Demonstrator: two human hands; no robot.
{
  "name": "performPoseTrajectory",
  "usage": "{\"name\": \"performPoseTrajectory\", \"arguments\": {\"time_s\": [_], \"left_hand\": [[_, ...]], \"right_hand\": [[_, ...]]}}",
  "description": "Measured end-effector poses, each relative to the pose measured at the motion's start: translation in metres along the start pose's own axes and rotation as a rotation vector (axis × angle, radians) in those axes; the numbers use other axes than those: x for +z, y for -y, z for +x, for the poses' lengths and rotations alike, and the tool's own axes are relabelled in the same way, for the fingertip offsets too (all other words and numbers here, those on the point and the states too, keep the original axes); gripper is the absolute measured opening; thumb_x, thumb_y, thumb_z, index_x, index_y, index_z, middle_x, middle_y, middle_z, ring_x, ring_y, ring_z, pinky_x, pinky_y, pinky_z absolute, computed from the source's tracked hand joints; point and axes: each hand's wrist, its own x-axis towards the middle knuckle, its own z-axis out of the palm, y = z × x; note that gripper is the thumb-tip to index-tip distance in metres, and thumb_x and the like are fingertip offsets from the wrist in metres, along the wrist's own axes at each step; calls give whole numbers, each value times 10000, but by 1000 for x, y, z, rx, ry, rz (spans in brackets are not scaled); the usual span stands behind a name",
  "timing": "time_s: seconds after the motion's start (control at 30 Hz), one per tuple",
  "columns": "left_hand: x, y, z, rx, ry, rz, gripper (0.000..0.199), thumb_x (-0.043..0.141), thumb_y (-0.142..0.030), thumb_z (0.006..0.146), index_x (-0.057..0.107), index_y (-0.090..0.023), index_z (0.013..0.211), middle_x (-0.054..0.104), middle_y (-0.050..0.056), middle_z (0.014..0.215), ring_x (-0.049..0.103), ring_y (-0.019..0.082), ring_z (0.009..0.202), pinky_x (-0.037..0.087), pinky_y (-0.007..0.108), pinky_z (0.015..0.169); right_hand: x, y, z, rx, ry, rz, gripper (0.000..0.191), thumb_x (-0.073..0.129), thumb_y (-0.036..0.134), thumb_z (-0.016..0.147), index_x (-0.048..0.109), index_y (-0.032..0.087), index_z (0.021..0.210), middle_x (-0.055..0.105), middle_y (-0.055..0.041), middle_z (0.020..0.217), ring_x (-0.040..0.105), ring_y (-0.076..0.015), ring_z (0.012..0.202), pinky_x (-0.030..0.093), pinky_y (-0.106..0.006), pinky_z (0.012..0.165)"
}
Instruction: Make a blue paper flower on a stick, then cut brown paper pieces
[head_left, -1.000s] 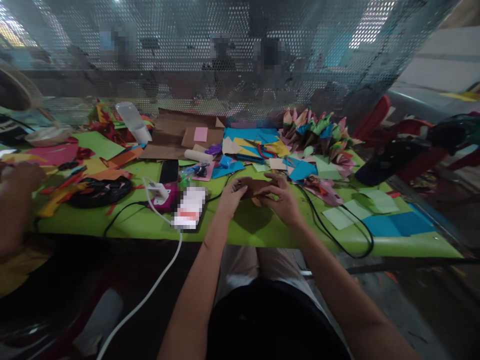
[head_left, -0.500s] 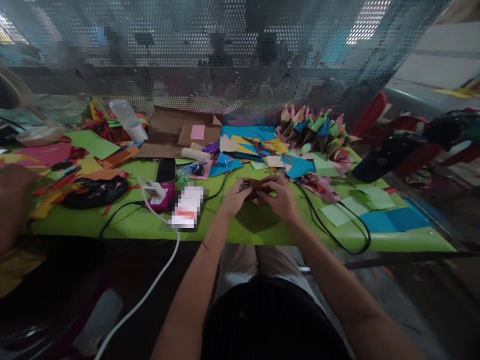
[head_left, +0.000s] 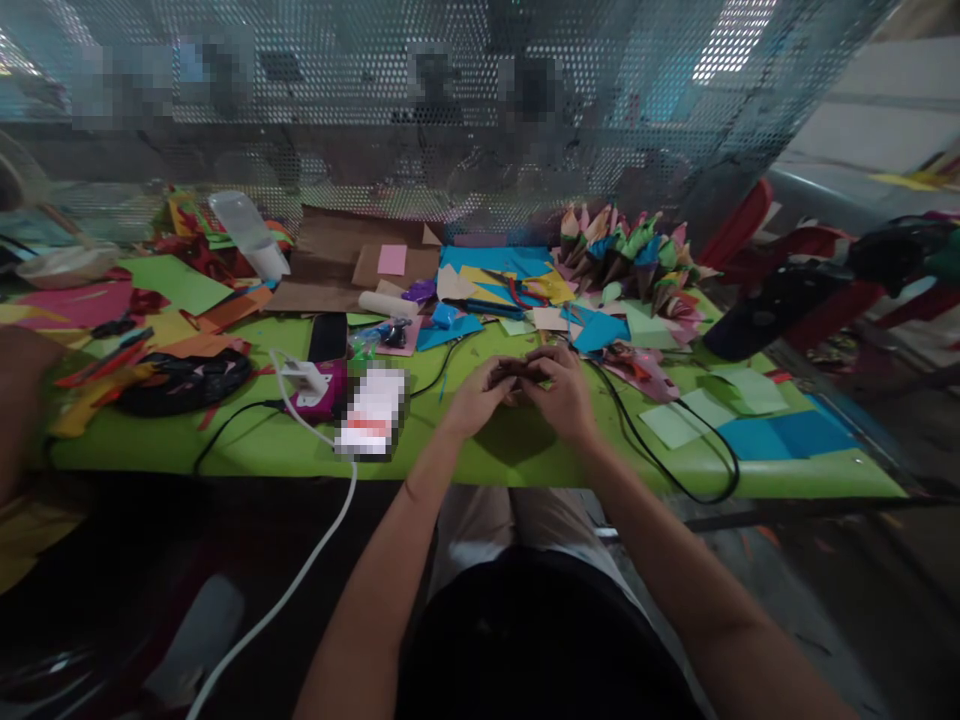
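My left hand (head_left: 474, 396) and my right hand (head_left: 564, 392) meet just above the green table (head_left: 427, 450), in front of my lap. Pinched between the fingertips of both is a small piece of brown paper (head_left: 514, 369). It looks folded or bent, and the fingers cover much of it. To the right of my right hand lies a pinkish object (head_left: 643, 370) with a black cord; its kind is unclear. A phone with a lit, blurred screen (head_left: 373, 408) rests left of my left hand.
A magenta power adapter (head_left: 319, 392) with a white cable sits beside the phone. Rolled paper cones (head_left: 622, 250) stand at the back right. Brown cardboard (head_left: 322, 260), coloured sheets (head_left: 787, 438) and red-handled scissors or pliers (head_left: 519, 292) lie about. Another person's arm (head_left: 26, 400) is at far left.
The brown paper has turned in my fingers and shows less of its flat face. Both hands have drawn slightly closer together. The view has shifted a little.
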Motion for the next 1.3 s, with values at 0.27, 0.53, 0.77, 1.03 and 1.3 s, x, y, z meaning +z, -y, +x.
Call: {"name": "performPoseTrajectory", "arguments": {"time_s": [0.27, 0.53, 0.77, 1.03, 1.3], "left_hand": [[0, 1, 1, 56, -20, 126, 187, 621, -225, 868, 697, -183, 1033, 734, 94, 1095, 673, 214, 1044, 501, 359, 993], [-1, 5, 2, 56, -84, 119, 185, 610, -218, 881, 743, -162, 997, 759, 87, 1055, 683, 219, 1027, 524, 369, 983], [0, 0, -1, 110, -83, 151, 363, 558, -159, 882, 693, -206, 1215, 752, 73, 1133, 700, 208, 1056, 546, 365, 985], [2, -5, -3, 127, 12, 186, 559, 563, -152, 879, 544, -233, 1431, 733, 83, 1224, 687, 232, 1146, 511, 415, 1066], [-3, -1, 0, 5, -63, 66, 467, 821, -306, 731, 686, -160, 1153, 755, 133, 1144, 708, 264, 1089, 560, 404, 968]], "right_hand": [[-1, 5, 0, -11, 1, -27, 130, 651, 161, 795, 631, 242, 696, 688, -70, 950, 615, -263, 943, 471, -422, 846], [-1, 9, 1, 12, -17, 23, 100, 689, 230, 793, 610, 238, 733, 678, -63, 935, 612, -261, 938, 467, -412, 849], [-2, 9, -1, 180, -39, 304, 274, 725, 357, 803, 612, 239, 1024, 671, -27, 954, 622, -212, 887, 500, -361, 797], [-2, 6, 2, 261, -28, 347, 184, 724, 400, 780, 688, 221, 753, 618, -12, 791, 576, -182, 773, 494, -340, 736], [-3, 3, 3, 453, -218, 565, 241, 771, 436, 726, 681, 218, 773, 661, 26, 713, 590, -153, 683, 494, -297, 673]]}}
